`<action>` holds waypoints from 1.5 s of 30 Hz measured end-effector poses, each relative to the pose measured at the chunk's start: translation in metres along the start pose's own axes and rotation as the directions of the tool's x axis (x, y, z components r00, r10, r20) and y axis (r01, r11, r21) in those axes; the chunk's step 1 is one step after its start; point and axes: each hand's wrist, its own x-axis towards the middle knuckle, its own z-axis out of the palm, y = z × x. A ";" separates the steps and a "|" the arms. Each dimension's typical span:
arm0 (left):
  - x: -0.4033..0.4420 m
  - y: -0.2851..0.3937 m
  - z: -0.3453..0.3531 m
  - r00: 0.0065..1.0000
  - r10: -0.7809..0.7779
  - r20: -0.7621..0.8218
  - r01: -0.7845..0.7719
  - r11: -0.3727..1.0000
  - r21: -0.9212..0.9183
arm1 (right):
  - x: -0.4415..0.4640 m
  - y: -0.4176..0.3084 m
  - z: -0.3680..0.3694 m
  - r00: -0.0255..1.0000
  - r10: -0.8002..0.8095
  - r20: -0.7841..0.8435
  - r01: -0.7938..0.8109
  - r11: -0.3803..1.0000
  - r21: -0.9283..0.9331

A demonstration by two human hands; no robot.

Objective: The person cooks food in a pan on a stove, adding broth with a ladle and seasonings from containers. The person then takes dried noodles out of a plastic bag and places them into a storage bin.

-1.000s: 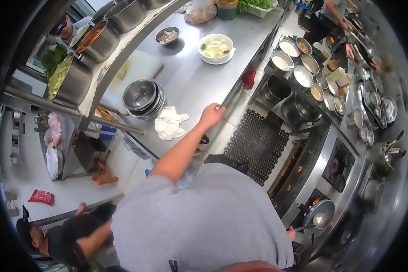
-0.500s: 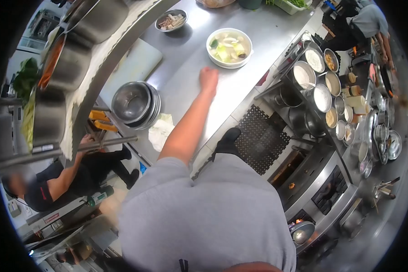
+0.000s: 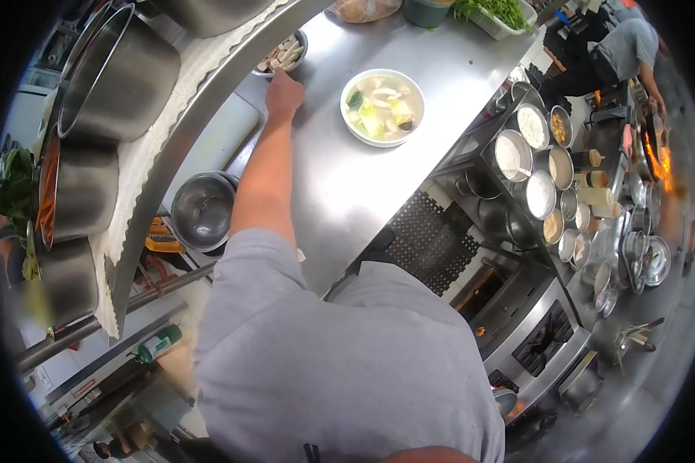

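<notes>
My left hand (image 3: 284, 94) is at the near rim of a small metal bowl (image 3: 303, 63) that holds pale, pinkish-white strips (image 3: 287, 54). Its fingers are curled, with the fingertips over the bowl's edge; what they grip, if anything, is hidden. To the right of the hand stands a white bowl (image 3: 344, 122) of broth with pale slices, green leaves and a dark piece (image 3: 406, 126). My right hand is out of view.
Stacked metal bowls (image 3: 202, 210) and a white cutting board (image 3: 222, 131) lie left of my forearm on the steel counter (image 3: 340, 193). A shelf with metal pans (image 3: 120, 77) overhangs the left. Ingredient containers (image 3: 540, 193) and a stove (image 3: 533, 332) stand right; a co-worker (image 3: 625, 46) is near flames (image 3: 660, 166).
My left hand has moved left and away from me, from beside the white bowl to the metal bowl's rim. My view has shifted slightly. Flames flare up at the far right.
</notes>
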 end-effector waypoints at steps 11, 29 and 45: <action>-0.076 -0.022 0.040 0.984 0.161 -0.073 -0.132 0.945 0.299 | 0.004 0.005 -0.007 0.999 -0.026 0.021 0.026 1.000 0.012; -0.386 0.298 -0.047 -0.084 0.677 0.732 -0.622 0.538 -0.569 | -0.083 0.173 -0.091 0.792 -0.293 -0.535 0.047 0.904 -0.425; -0.906 0.161 0.164 -0.576 -0.251 0.778 -0.614 0.762 -0.208 | -0.078 0.142 -0.313 0.943 -0.187 -0.276 0.333 0.477 0.814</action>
